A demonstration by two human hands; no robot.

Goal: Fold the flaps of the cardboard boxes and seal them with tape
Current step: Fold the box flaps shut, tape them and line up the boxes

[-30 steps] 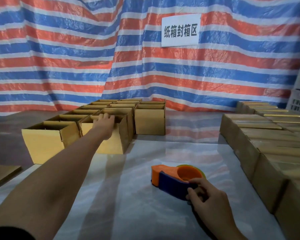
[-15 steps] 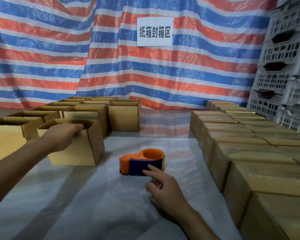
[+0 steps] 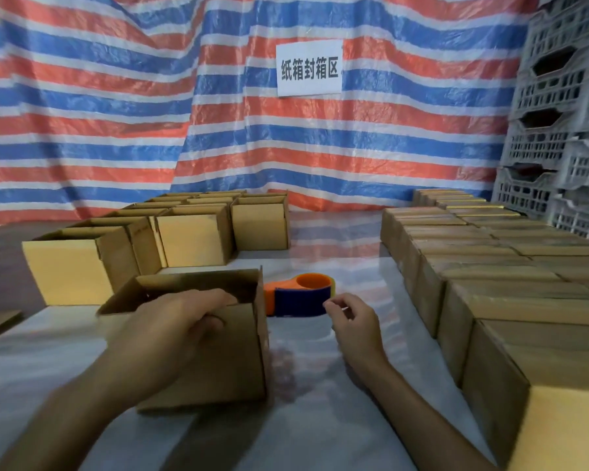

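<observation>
Where the table ends at the rear, we record a red, white and blue striped tarpaulin (image 3: 116, 96) hanging as a backdrop across the whole width. The table (image 3: 320, 419) has a glossy pale cover. Along its right side we note a close-packed block of closed cardboard boxes (image 3: 490, 266), running from the near edge to the far end. Behind them grey plastic crates (image 3: 558, 147) are stacked. At the far left a group of open cardboard boxes (image 3: 191, 239) stands in rows, tops unsealed.

One open box (image 3: 225, 368) stands apart from that group, near the centre left of the table, its top not folded shut. The left hand (image 3: 170, 328) grips it - fingers curled over the near rim into the opening, thumb on the outer front wall.

The right hand (image 3: 354, 324) sits just right of this box, fingers loosely curled, holding nothing. An orange and blue tape dispenser (image 3: 300, 295) lies on the table just beyond it - we cannot tell whether the fingertips touch it. A white sign (image 3: 309, 68) with dark characters is fixed to the tarpaulin.
</observation>
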